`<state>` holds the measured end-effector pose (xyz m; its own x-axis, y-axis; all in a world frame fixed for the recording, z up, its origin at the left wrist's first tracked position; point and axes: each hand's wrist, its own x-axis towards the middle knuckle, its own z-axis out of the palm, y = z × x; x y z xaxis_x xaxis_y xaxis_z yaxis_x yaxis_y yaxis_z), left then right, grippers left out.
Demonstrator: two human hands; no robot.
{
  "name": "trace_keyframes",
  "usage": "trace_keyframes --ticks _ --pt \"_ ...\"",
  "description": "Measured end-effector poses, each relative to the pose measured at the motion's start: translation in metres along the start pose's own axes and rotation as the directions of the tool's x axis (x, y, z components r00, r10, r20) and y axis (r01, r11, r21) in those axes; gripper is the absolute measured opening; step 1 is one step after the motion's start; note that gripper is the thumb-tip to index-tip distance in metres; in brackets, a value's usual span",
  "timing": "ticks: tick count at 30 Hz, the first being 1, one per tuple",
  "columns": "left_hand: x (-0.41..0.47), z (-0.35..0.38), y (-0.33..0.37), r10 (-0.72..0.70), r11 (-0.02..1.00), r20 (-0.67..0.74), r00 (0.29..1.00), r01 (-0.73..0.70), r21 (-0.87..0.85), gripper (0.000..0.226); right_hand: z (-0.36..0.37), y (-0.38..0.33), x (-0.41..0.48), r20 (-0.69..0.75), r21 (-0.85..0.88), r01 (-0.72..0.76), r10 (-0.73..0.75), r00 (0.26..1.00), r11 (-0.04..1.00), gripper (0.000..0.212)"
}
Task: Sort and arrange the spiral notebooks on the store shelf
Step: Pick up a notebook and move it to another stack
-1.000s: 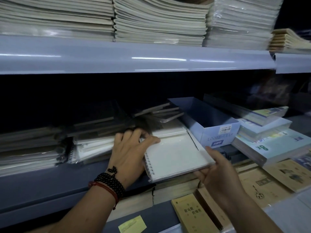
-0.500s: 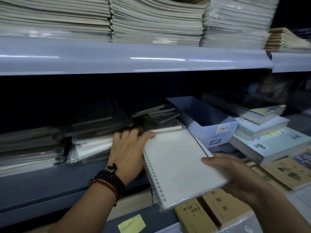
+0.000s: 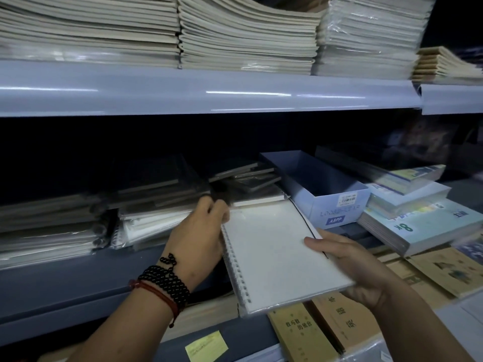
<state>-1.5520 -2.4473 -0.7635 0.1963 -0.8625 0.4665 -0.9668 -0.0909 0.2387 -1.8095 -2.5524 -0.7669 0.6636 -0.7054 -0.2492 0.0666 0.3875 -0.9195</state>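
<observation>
Grip of the right hand (image 3: 360,273) is closed on the right edge of the white spiral notebook (image 3: 274,257), thumb on the cover, fingers hidden beneath. The notebook is held tilted just in front and left of the blue box (image 3: 326,178). "ABPP" is read on the box's blue label (image 3: 335,220); the paler lettering above it is not made out. Right of the box, "8K" is printed on a pale blue pad (image 3: 418,226). In front of the box, Chinese characters are printed on brown booklets (image 3: 339,325). The left hand (image 3: 198,239) is curled at the notebook's far left corner; whether anything is gripped cannot be told. Left of the box, wrapped notebook stacks (image 3: 146,226) are lost in shadow. A clear plastic coil (image 3: 236,267) and a black elastic band (image 3: 304,218) are seen along the notebook's edges.
</observation>
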Motion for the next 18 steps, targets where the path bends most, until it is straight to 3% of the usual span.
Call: trace_keyframes --ticks 2,4,6,8,10,14,18 --pt "-0.006 -0.013 0.006 -0.172 0.983 0.169 0.971 0.179 -0.029 0.016 0.002 0.003 -0.005 0.0 0.001 0.005 -0.005 1.0 1.0 0.037" --pt "-0.014 -0.022 0.012 -0.376 0.868 0.39 0.841 0.467 -0.17 0.012 0.007 0.005 -0.01 0.001 0.007 0.011 -0.011 1.0 1.0 0.035" --pt "-0.022 -0.027 0.018 -0.403 0.522 0.595 0.696 0.708 -0.475 0.028 0.011 0.007 -0.012 -0.031 -0.001 0.016 -0.016 0.999 1.0 0.033" --pt "-0.029 -0.029 0.02 -0.303 0.209 0.661 0.687 0.724 -0.657 0.034 0.013 0.008 -0.013 -0.079 -0.026 0.019 -0.021 0.997 0.999 0.033" --pt "-0.032 -0.028 0.02 -0.274 0.058 0.644 0.714 0.68 -0.731 0.03 0.013 0.01 -0.013 -0.136 -0.033 0.038 -0.042 0.99 0.999 0.04" --pt "-0.037 -0.022 0.019 -0.348 -0.02 0.619 0.704 0.655 -0.756 0.02 0.017 0.015 -0.017 -0.198 -0.073 0.071 -0.084 0.976 0.995 0.033" --pt "-0.046 -0.031 0.023 -0.371 0.036 0.616 0.695 0.673 -0.738 0.022 0.021 0.019 -0.032 -0.227 -0.13 0.042 -0.071 0.971 0.991 0.018"
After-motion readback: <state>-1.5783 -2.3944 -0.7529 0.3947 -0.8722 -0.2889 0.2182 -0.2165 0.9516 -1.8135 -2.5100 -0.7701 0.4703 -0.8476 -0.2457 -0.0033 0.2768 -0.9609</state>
